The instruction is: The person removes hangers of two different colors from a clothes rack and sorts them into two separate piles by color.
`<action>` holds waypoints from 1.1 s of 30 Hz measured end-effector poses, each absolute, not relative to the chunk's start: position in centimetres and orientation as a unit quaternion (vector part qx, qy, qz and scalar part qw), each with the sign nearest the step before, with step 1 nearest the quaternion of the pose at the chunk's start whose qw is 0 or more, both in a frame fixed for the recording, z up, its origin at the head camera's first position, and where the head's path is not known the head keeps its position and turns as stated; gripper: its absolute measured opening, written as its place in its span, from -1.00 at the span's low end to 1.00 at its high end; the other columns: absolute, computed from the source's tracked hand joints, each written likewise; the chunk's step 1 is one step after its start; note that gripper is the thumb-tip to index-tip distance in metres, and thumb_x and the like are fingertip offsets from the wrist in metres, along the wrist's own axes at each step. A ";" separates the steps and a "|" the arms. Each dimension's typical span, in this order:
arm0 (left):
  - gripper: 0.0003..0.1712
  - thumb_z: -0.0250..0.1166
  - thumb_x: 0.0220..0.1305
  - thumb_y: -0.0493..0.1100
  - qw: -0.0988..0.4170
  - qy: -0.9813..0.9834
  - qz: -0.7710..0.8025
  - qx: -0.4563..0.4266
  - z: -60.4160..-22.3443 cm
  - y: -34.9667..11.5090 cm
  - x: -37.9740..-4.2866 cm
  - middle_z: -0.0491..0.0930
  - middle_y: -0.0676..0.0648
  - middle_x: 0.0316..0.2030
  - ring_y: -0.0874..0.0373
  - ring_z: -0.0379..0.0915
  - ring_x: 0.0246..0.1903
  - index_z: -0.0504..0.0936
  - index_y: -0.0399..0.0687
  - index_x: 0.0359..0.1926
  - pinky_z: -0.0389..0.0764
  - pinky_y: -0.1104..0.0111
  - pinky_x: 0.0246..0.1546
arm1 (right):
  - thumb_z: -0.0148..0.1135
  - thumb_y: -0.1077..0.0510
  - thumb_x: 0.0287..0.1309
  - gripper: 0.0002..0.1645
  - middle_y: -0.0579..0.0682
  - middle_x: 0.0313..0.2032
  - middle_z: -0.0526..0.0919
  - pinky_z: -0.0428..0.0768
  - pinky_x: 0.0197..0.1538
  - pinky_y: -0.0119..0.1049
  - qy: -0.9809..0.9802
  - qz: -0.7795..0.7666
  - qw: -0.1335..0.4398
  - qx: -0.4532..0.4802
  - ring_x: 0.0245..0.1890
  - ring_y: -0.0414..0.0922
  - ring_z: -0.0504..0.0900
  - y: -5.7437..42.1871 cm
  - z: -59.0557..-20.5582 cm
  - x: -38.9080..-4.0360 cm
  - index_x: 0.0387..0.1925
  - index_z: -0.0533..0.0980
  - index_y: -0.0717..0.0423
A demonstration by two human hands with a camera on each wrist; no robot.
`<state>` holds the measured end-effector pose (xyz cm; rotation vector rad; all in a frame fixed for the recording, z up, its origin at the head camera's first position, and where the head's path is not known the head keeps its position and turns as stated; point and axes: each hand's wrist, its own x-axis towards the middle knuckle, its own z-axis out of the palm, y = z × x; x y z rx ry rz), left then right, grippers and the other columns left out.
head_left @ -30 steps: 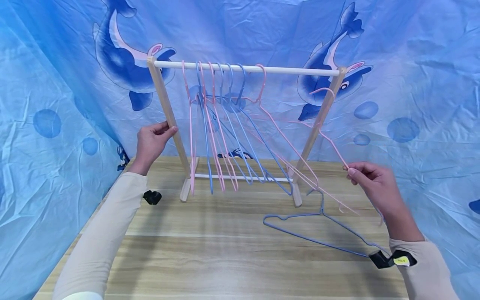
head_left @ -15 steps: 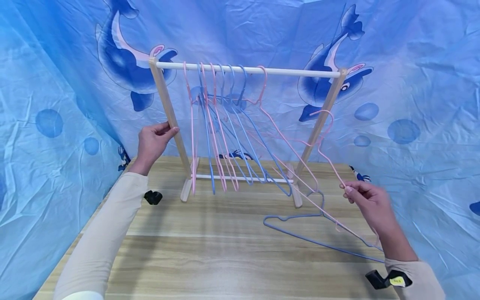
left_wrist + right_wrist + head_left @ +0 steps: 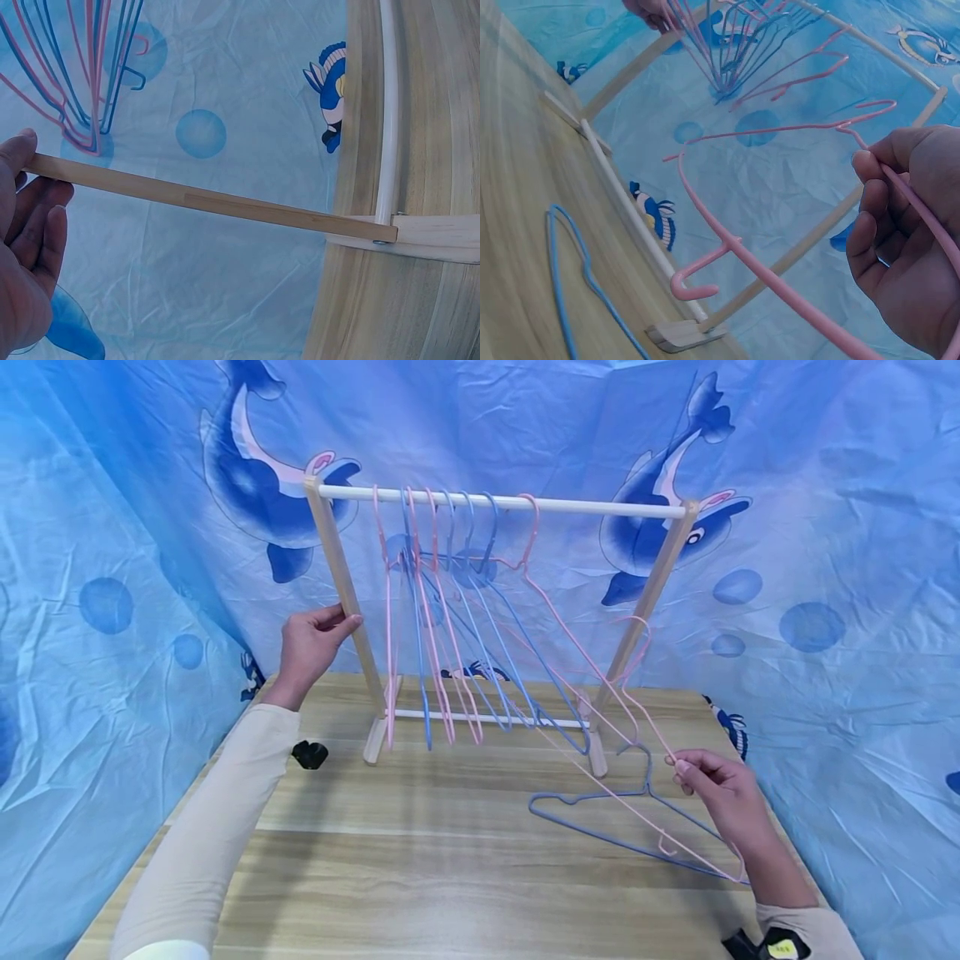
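Observation:
My left hand (image 3: 311, 647) pinches the left wooden post (image 3: 334, 557) of a small clothes rack between thumb and fingers. In the left wrist view the same post (image 3: 187, 196) runs down to its foot on the table. My right hand (image 3: 723, 797) pinches a pink clothes hanger (image 3: 780, 292) by one shoulder, right of the rack and lower than its rail. That hanger's hook (image 3: 649, 639) points up and overlaps the right post in the head view. A blue hanger (image 3: 647, 785) lies flat on the table, partly behind the pink one.
Several pink and blue hangers (image 3: 536, 527) hang from the white rail (image 3: 600, 507), mostly bunched toward its left half. A white lower bar (image 3: 420, 714) joins the rack's feet. The wooden table (image 3: 420, 885) is enclosed by a blue dolphin-print curtain (image 3: 480, 418).
My right hand has moved down and a little left, taking the pink hanger with it; its hook has dropped well below the rail. My left hand stays on the post.

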<state>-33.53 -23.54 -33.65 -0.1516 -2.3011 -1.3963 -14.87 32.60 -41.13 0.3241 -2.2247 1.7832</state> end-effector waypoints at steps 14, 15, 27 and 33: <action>-0.42 0.38 0.31 0.21 0.225 -0.832 -0.504 -0.059 -33.8 -23.6 -33.7 0.74 -0.21 0.01 0.19 0.70 -0.08 0.69 -0.01 0.20 0.64 0.46 -0.08 | 0.11 0.39 0.45 -0.81 -0.14 -0.43 0.64 0.61 -0.35 -0.44 -0.722 0.677 0.083 0.113 -0.43 -0.30 0.57 30.8 -43.8 -14.8 -0.17 0.64 0.41; -0.43 0.38 0.32 0.20 0.227 -0.832 -0.503 -0.059 -33.8 -23.6 -33.8 0.74 -0.22 0.01 0.20 0.70 -0.09 0.70 -0.01 0.20 0.63 0.49 -0.11 | 0.10 0.40 0.45 -0.81 -0.14 -0.43 0.64 0.61 -0.35 -0.44 -0.716 0.684 0.078 0.118 -0.43 -0.30 0.56 30.6 -44.0 -14.9 -0.17 0.64 0.41; -0.43 0.37 0.33 0.21 0.222 -0.835 -0.500 -0.053 -33.7 -23.5 -33.7 0.73 -0.22 0.02 0.10 0.69 -0.03 0.69 -0.01 0.21 0.67 0.32 0.00 | -0.04 0.41 0.50 -0.55 -0.22 -0.40 0.64 0.56 -0.36 -0.49 -0.650 0.743 -0.010 0.163 -0.42 -0.37 0.54 28.1 -46.3 -15.6 -0.17 0.72 -0.05; -0.42 0.36 0.33 0.21 0.224 -0.836 -0.497 -0.054 -33.7 -23.5 -33.6 0.74 -0.21 0.02 0.09 0.69 -0.03 0.69 -0.01 0.21 0.67 0.31 0.00 | -0.02 0.40 0.50 -0.61 -0.21 -0.39 0.63 0.55 -0.38 -0.50 -0.627 0.757 -0.057 0.176 -0.41 -0.37 0.54 26.7 -47.0 -15.8 -0.12 0.71 0.05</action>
